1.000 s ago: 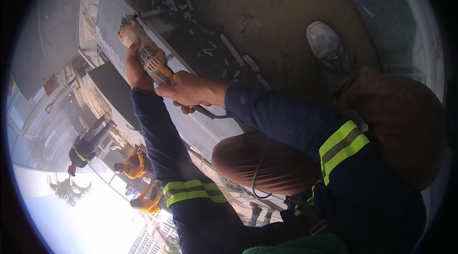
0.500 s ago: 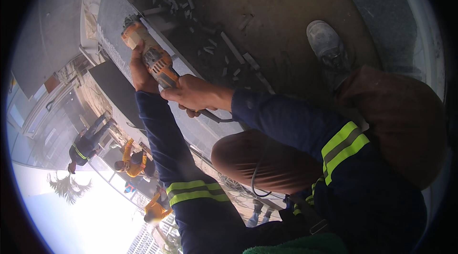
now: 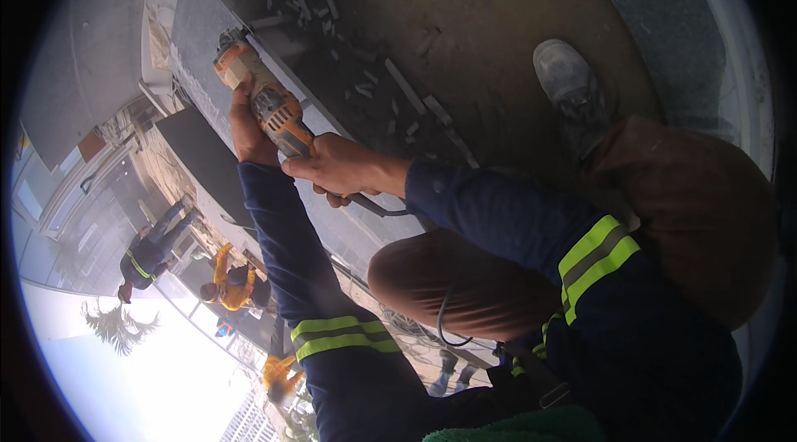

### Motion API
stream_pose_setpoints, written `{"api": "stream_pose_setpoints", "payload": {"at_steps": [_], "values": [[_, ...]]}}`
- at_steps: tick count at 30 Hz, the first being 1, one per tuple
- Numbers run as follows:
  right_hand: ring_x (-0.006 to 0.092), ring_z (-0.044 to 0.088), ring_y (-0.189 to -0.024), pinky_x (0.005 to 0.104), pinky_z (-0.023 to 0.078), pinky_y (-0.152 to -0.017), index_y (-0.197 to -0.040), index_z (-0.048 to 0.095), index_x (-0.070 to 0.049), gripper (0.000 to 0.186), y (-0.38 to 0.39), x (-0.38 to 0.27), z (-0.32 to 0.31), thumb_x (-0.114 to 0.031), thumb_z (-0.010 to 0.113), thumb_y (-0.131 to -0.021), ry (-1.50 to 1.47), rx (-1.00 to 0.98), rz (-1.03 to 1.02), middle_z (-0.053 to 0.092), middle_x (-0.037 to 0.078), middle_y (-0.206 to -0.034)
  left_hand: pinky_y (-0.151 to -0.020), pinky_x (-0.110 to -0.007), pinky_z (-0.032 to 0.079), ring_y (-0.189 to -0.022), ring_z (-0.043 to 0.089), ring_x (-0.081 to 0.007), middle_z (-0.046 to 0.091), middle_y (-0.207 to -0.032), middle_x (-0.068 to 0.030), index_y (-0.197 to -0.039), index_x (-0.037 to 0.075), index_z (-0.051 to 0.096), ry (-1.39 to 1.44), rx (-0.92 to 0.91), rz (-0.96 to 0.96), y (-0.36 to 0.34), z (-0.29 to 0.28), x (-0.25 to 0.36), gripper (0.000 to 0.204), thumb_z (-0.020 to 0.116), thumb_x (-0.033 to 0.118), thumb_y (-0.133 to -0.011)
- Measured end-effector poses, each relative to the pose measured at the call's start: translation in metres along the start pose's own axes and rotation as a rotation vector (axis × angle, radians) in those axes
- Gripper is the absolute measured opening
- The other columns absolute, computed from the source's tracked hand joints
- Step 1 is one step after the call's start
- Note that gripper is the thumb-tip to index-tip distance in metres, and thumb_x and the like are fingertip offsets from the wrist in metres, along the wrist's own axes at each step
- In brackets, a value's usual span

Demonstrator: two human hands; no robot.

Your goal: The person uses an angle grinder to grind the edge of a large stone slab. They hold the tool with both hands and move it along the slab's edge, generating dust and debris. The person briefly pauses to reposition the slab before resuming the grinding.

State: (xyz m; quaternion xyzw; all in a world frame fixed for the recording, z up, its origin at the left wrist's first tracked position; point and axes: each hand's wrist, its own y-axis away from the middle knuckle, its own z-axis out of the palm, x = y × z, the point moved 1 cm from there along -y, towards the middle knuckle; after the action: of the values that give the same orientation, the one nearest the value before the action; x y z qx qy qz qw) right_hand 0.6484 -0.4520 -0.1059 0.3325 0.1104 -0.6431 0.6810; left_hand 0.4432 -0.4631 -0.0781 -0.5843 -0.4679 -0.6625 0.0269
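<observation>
Both my hands are closed around an orange and grey corded angle grinder [image 3: 279, 110]. My left hand [image 3: 248, 128] wraps the body near the tool's head, its fingers partly hidden by the housing. Farther back, my right hand [image 3: 349, 165] grips the rear end, where a dark cord [image 3: 378, 209] leaves it. The grinder's head is at the long edge of a pale grey stone slab [image 3: 198, 14]. I cannot make out the disc or whether it touches the slab.
Broken strips and chips [image 3: 404, 87] litter the brown floor [image 3: 490, 27] beyond the slab. My dusty shoe [image 3: 567, 81] rests on that floor. A dark panel [image 3: 203, 161] lies left of the slab. Several people, one in a yellow top [image 3: 234, 288], are in the background.
The grinder and both hands have shifted very slightly to the right along the slab edge. A background person in yellow at the lower left has changed position.
</observation>
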Motion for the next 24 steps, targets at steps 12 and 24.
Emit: {"api": "stream_pose_setpoints", "payload": {"at_steps": [12, 24], "values": [[0.0197, 0.063, -0.05, 0.037, 0.048, -0.045, -0.095, 0.059, 0.006, 0.05, -0.03, -0.014, -0.006, -0.043, 0.064, -0.1, -0.062, -0.01, -0.007, 0.06, 0.011, -0.074, -0.076, -0.04, 0.062, -0.086, 0.072, -0.0247, 0.07, -0.101, -0.0123, -0.128, 0.002, 0.057, -0.011, 0.003, -0.029, -0.03, -0.007, 0.018, 0.045, 0.063, 0.038, -0.101], [0.0208, 0.064, -0.052, 0.0368, 0.05, -0.046, -0.101, 0.06, 0.009, 0.052, -0.041, -0.024, -0.005, -0.042, 0.065, -0.099, -0.042, -0.002, 0.01, 0.062, 0.014, -0.078, -0.065, -0.048, 0.063, -0.075, 0.072, -0.0285, 0.069, -0.092, -0.0133, -0.119, 0.005, 0.058, -0.005, -0.034, -0.059, -0.047, -0.021, 0.021, 0.042, 0.059, 0.044, -0.102]]}}
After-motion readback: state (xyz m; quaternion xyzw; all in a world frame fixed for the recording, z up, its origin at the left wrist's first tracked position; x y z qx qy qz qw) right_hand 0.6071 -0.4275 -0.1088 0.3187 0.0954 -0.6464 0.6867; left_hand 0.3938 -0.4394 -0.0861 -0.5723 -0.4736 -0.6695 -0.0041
